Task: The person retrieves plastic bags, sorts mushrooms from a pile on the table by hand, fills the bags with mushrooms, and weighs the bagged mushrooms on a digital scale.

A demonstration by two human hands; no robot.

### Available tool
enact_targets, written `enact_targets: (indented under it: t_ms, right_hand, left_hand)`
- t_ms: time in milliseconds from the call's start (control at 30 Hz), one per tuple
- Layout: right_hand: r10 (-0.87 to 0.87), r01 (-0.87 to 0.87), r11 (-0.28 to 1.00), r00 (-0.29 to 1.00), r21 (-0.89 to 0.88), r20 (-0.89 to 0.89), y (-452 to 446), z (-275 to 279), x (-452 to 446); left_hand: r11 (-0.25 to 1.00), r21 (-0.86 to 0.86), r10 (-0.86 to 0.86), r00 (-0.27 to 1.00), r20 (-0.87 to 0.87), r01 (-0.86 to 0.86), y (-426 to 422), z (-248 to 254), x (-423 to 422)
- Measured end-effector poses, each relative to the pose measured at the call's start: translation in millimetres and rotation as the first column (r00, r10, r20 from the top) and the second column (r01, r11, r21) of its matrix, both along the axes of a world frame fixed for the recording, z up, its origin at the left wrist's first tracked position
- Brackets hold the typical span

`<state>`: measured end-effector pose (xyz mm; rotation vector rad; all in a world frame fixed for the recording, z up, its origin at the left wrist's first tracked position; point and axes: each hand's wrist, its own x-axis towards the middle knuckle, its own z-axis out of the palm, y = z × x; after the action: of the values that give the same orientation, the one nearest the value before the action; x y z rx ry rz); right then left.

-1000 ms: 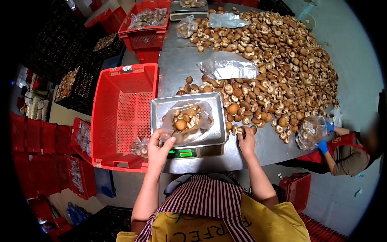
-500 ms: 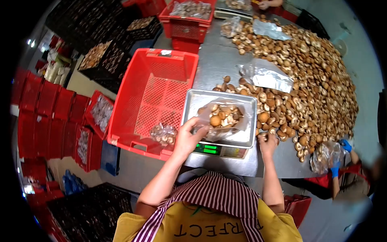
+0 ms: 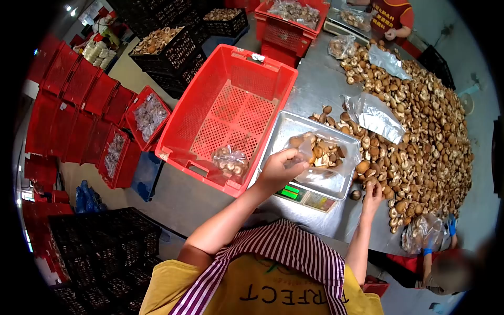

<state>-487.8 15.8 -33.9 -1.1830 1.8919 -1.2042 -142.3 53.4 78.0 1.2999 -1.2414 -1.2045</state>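
Observation:
A metal tray (image 3: 338,191) sits on a scale with a lit green display (image 3: 290,192). On the tray lies an open clear bag of mushrooms (image 3: 324,153). My left hand (image 3: 281,169) pinches the near left edge of this bag. My right hand (image 3: 373,193) is at the near edge of the big mushroom pile (image 3: 420,131), right of the tray, its fingers bent over mushrooms; whether one is gripped is hard to make out. A single dark mushroom (image 3: 355,195) lies beside it on the table.
Left of the scale stands a red crate (image 3: 176,134) with one filled bag (image 3: 230,160). Silvery plastic bags (image 3: 375,116) lie by the pile. A co-worker in blue gloves holds a bag (image 3: 422,233) at lower right; another person (image 3: 391,20) stands at the far end. Black crates (image 3: 105,241) are lower left.
The view has swung left, so table and crate appear further right. My right hand has stayed by the pile's near edge, and my left hand is still on the bag. Another person has come into view.

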Motion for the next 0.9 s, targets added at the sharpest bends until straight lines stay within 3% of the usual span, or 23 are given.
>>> enact_targets:
  t_ms: [167,233,300,367,500,533,567,633,733,833,900]
  right_hand:
    - [0.057,-0.058,0.998,0.990,0.004,0.126,1,-20,-2]
    - [0.094,-0.104,0.991,0.989,-0.080,-0.117,0,-25,2]
    - [0.074,-0.081,0.996,0.986,-0.042,-0.146,-4,1,16]
    - [0.153,-0.151,0.983,0.988,-0.101,0.010,-3,48,38]
    - [0.299,-0.302,0.953,0.915,0.031,-0.272,7,133,104]
    - [0.258,-0.248,0.965,0.838,0.087,-0.481,2,122,113]
    - [0.241,-0.327,0.944,0.782,-0.049,-0.575,-4,117,115]
    - [0.146,-0.250,0.965,0.762,-0.079,-0.631,-15,104,114]
    - [0.203,-0.238,0.971,0.876,-0.027,-0.437,-22,110,96]
    - [0.160,-0.234,0.970,0.829,-0.072,-0.536,-20,105,82]
    - [0.183,-0.253,0.963,0.870,-0.094,-0.458,-16,129,92]
  left_hand:
    - [0.999,0.041,0.020,0.998,-0.052,-0.018,2,-6,0]
    - [0.999,0.027,0.027,0.997,-0.069,-0.025,2,-8,0]
    - [0.997,0.071,0.005,0.996,-0.094,0.002,1,-5,0]
    - [0.998,0.051,-0.015,0.990,-0.142,0.023,2,-6,-2]
    - [0.998,0.060,-0.013,0.983,-0.184,0.024,-1,1,-7]
    - [0.998,0.059,-0.003,0.981,-0.194,0.015,-2,0,-8]
    - [0.998,0.054,-0.008,0.981,-0.194,0.019,-3,1,-8]
    - [1.000,-0.016,-0.003,0.978,-0.207,0.000,-3,3,-4]
    - [1.000,-0.009,0.016,0.958,-0.286,-0.020,-2,-11,7]
    - [1.000,0.006,0.022,0.940,-0.340,-0.021,-2,-7,11]
    - [0.997,0.069,0.002,0.958,-0.286,0.018,-3,2,12]
